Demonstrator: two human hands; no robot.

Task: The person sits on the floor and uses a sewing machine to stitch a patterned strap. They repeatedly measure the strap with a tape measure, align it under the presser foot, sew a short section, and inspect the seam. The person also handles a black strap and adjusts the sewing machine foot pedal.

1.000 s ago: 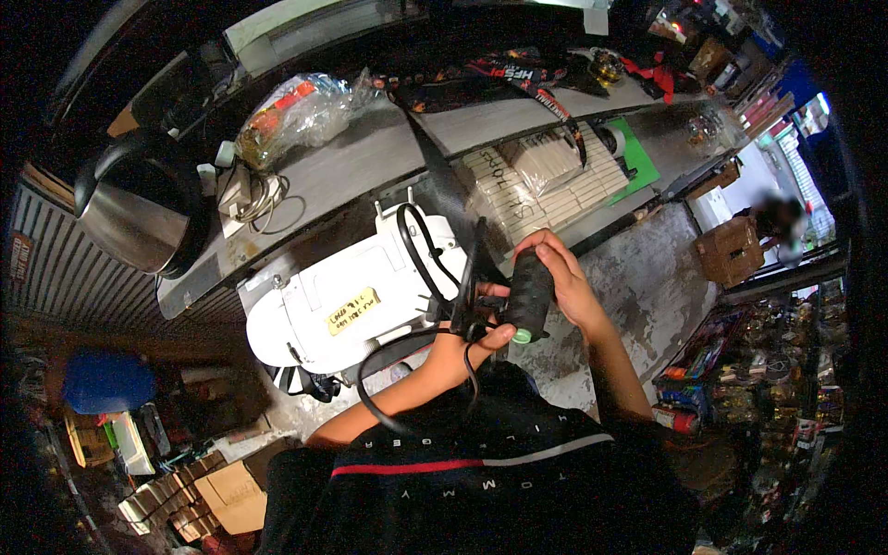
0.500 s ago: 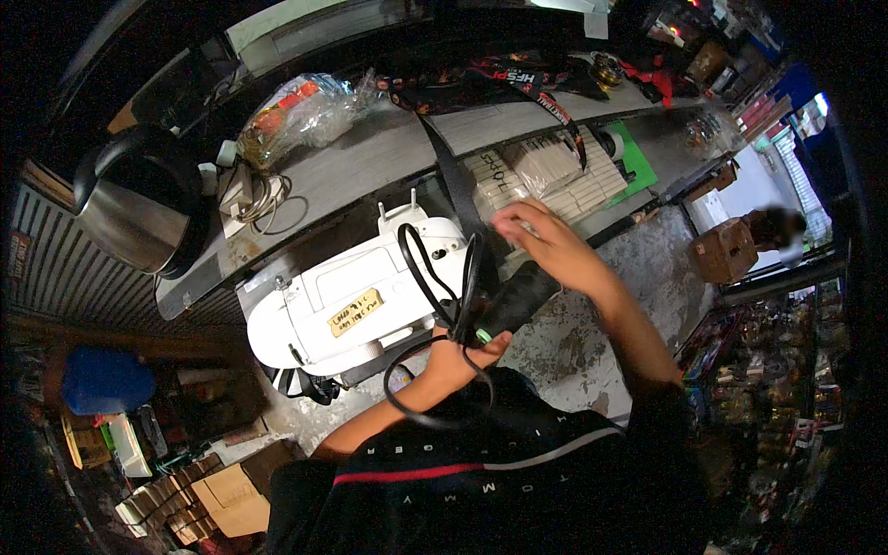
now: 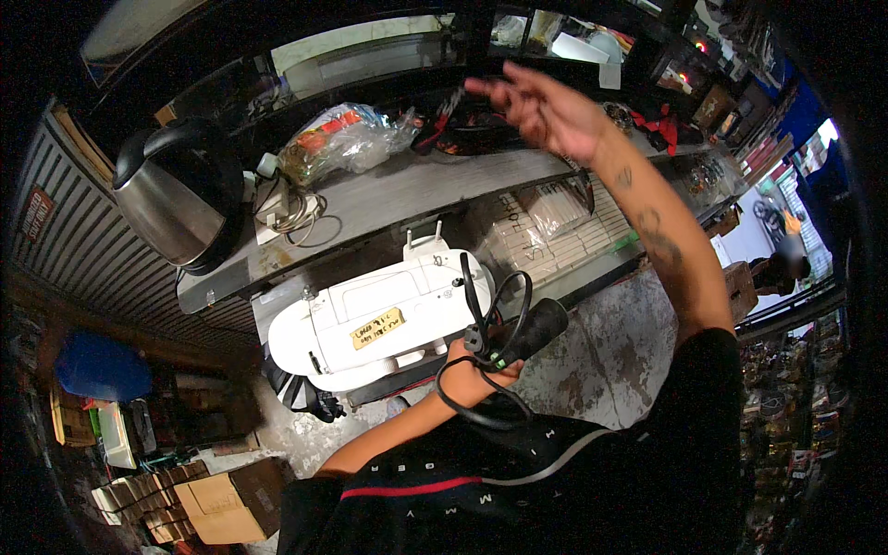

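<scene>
Fingers of my left hand (image 3: 467,375) wrap the black handheld tool (image 3: 529,333) and its looped cord (image 3: 481,407), long axis slanting up-right beside the white appliance (image 3: 370,324). My right hand (image 3: 546,111) hangs open, spread, well above the counter shelf (image 3: 388,203).

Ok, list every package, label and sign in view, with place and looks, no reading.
Yellow label: small rectangle on the white machine.
Clear bag: crumpled, on the grey shelf, red and green contents.
Cardboard boxes: brown, on the floor lower left.
Sign: reddish, on the corrugated wall at left.
Wrapped packs: whitish, under the shelf.
</scene>
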